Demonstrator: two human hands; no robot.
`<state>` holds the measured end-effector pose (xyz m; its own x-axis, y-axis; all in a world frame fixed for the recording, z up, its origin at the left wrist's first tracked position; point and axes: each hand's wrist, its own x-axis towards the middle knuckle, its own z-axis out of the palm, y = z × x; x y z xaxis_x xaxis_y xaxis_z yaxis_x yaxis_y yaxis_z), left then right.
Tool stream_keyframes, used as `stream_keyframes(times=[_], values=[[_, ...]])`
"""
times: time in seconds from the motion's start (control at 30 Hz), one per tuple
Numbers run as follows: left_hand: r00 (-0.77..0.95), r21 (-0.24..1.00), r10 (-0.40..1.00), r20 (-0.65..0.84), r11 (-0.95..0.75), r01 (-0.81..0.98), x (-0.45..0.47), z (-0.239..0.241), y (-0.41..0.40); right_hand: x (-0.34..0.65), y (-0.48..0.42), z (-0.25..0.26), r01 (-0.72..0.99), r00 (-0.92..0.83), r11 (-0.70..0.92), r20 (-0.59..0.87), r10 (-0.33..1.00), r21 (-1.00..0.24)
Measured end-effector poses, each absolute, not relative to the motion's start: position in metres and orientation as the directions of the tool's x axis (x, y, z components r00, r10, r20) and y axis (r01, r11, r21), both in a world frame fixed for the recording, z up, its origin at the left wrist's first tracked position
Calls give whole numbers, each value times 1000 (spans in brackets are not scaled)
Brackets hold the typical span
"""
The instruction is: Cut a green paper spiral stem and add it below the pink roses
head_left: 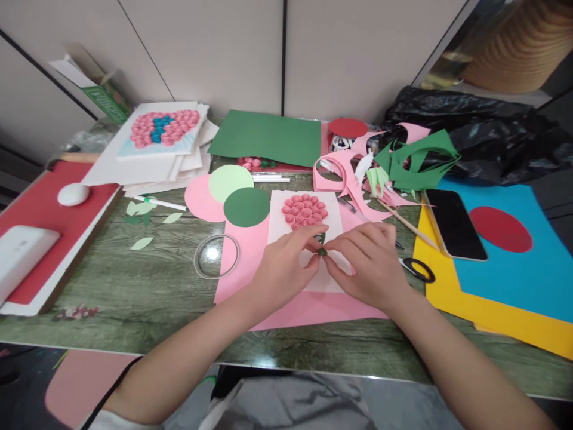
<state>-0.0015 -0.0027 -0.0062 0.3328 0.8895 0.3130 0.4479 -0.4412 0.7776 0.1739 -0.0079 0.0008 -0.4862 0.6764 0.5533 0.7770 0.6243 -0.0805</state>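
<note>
Both hands meet over a white card [280,209] that lies on a pink paper sheet [237,286]. Rolled pink paper flowers [305,210] form a cluster on the card's upper part. Between the fingertips is a small dark green paper piece [322,252], pinched by my left hand [290,257] from one side and my right hand [369,263] from the other. Another bit of green shows just above it on the card, partly hidden by my left fingers. My hands cover much of the card's lower half.
Left of the card lie a tape roll [196,263], paper circles [246,207] and cut paper leaves [142,243]. Scissors [421,270], a wooden stick [409,224] and a phone [454,224] are at the right. Paper scraps [421,161] and a green sheet [268,137] lie behind.
</note>
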Motion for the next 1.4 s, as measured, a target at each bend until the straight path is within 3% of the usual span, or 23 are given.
stream_keyframes(times=[0.07, 0.17, 0.33, 0.47, 0.73, 0.93, 1.13, 1.23, 1.33, 1.4], values=[[350, 747, 881, 320, -462, 478, -2, -7, -3, 174, -7, 1, 775, -503, 630, 556, 662, -49], [346, 800, 886, 309, -439, 409, -2, -6, -2, 176, -7, 2, 769, -480, 633, 575, 662, -87], [307, 951, 919, 247, -291, 104, -2, -2, 0, 177, -9, 7, 720, -361, 622, 600, 714, -306], [312, 982, 932, 185, -165, -89, -3, 2, 1, 176, -11, 12, 642, -285, 598, 574, 768, -481], [292, 979, 951, 100, -42, -200, -1, -1, 1, 175, -9, 11, 525, -233, 531, 488, 841, -665], [276, 996, 958, 80, -63, -68, 0, -5, 2, 172, -9, 10, 640, -272, 502, 439, 856, -582], [273, 932, 942, 196, -265, 247, -1, -3, -2, 174, -9, 2, 758, -394, 591, 528, 752, -275], [293, 868, 925, 241, -341, 361, -1, -2, -3, 176, -8, 0, 770, -434, 611, 551, 713, -183], [295, 886, 924, 244, -336, 320, -2, -2, -3, 176, -7, 2, 763, -426, 615, 560, 710, -198], [290, 937, 931, 223, -287, 201, -3, -2, -1, 176, -8, 5, 738, -387, 611, 563, 730, -285]])
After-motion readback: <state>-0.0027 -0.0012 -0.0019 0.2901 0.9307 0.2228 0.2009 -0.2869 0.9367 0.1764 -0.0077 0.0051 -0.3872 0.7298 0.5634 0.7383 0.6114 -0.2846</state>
